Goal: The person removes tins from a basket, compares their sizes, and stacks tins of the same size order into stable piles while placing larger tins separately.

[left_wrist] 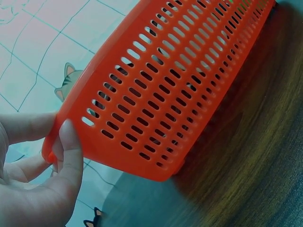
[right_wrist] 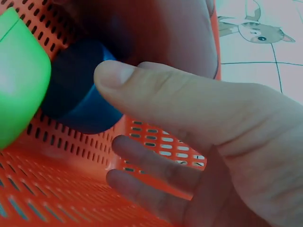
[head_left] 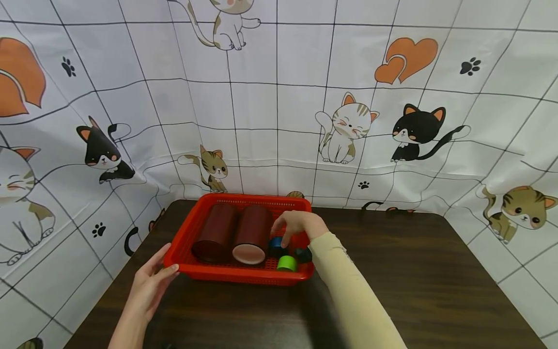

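A red perforated plastic basket (head_left: 244,277) stands on the dark table, and my left hand (head_left: 148,286) pinches its front left corner, thumb on the outer wall (left_wrist: 137,109). Inside lie two dark red-brown cylinders (head_left: 216,228), the right one showing a pale round end (head_left: 249,254). My right hand (head_left: 301,224) reaches into the basket's right side over a short blue cylinder (right_wrist: 85,90). Its thumb overlaps the blue cylinder's edge, other fingers spread apart; firm contact cannot be made out. Just in front sits a bright green short cylinder (head_left: 286,263).
A dark object (head_left: 303,255) lies partly hidden beside the right sleeve (head_left: 348,286) in the basket. The wood-grain table (head_left: 401,271) extends to the right. A white sheet (head_left: 279,106) with cat drawings and grid lines hangs behind and at both sides.
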Demonstrator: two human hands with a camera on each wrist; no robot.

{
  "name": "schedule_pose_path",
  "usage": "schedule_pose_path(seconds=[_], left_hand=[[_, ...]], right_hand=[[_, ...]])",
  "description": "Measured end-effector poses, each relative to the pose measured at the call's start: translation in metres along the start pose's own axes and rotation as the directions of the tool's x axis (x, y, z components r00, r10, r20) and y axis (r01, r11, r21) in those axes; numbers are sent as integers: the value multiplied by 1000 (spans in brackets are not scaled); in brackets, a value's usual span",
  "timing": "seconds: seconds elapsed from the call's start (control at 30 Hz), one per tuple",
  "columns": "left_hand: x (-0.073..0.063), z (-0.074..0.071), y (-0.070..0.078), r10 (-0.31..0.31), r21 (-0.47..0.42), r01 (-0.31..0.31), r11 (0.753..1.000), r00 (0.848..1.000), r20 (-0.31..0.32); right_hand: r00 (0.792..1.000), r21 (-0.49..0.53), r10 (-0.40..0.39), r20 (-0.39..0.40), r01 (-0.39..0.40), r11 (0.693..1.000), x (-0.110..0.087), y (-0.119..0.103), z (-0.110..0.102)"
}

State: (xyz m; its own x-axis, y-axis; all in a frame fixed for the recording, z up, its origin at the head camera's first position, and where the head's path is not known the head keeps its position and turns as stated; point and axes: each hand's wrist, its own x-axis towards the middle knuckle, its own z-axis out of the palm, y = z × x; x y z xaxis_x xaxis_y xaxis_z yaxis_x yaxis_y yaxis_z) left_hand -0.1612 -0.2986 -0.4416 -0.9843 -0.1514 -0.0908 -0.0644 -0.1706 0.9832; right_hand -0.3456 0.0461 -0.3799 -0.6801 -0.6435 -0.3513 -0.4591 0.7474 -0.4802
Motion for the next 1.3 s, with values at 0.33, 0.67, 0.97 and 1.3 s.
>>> schedule_pose_path(seconds=[0.33,0.67,0.97,1.3], left_hand=[[1,1,0,-5,15,5,1000,1000,-2],[0,1,-1,1,12,-1,1000,1000,3],[1,0,1,-23,31,23,999,1000,-6],[0,-1,0,-15,23,16,1000,1000,-12]], right_hand=[[998,28,36,57,-38,999,1,-1,3],[990,-10,82,114,-81,997,8,-1,7],[973,86,108,202,-127,988,10,-2,8],[973,62,94,209,-109,992,9,-3,9]])
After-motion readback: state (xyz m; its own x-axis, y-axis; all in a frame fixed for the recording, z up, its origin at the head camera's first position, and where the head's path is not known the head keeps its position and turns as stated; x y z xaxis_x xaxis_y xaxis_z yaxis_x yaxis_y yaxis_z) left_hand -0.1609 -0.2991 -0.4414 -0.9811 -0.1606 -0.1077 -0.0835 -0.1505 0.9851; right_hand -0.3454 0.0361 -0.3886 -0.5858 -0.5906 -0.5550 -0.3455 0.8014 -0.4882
